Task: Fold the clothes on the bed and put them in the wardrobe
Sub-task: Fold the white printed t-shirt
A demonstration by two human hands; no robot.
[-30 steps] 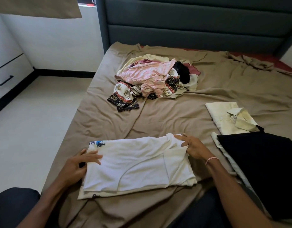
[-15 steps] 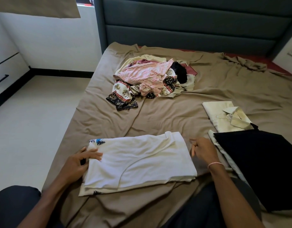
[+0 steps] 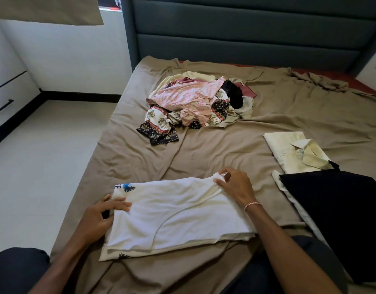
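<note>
A half-folded white T-shirt (image 3: 174, 211) with a blue print lies on the brown bed sheet (image 3: 214, 149) in front of me. My left hand (image 3: 98, 217) grips its left edge, thumb on top. My right hand (image 3: 235, 185) pinches the shirt's upper right corner, lifted slightly. A heap of unfolded clothes (image 3: 195, 105), pink, patterned and black, sits in the middle of the bed. To the right lie a folded cream shirt (image 3: 293, 151) and a folded black garment (image 3: 339, 213) on top of a white one.
The dark padded headboard (image 3: 246, 32) stands at the far end. White floor (image 3: 34, 166) lies left of the bed, with a white drawer unit (image 3: 6, 98) against the left wall. My dark-trousered knees are at the bottom edge.
My right hand left the shirt's right edge, drew back beside it, then came forward again and now pinches the upper right corner. The left hand stayed on the left edge.
</note>
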